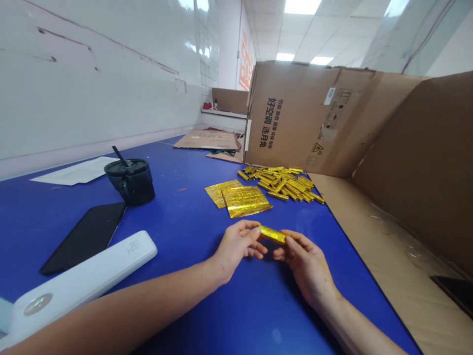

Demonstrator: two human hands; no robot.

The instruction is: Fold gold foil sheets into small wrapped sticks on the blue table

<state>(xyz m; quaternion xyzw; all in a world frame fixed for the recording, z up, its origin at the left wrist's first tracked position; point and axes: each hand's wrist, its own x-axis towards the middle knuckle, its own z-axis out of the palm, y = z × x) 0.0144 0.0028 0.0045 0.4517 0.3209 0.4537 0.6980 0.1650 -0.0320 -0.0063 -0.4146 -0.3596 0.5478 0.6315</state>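
Note:
A small roll of shiny gold paper [272, 234] is held level between both hands, over the blue table. My left hand [240, 242] pinches its left end between thumb and fingers. At the right end, my right hand [303, 255] grips it the same way. Just beyond the hands lie flat gold paper sheets [247, 201], some stacked and slightly fanned. Behind them and to the right, a pile of rolled gold paper tubes [284, 183] is heaped loosely.
On the left are a dark lidded cup [133, 183] with a straw, a black phone [86, 236], a long white device [88, 276] and white paper [74, 170]. A large cardboard box [295, 118] walls the back and right side. Flat cardboard [207, 139] lies at the far end.

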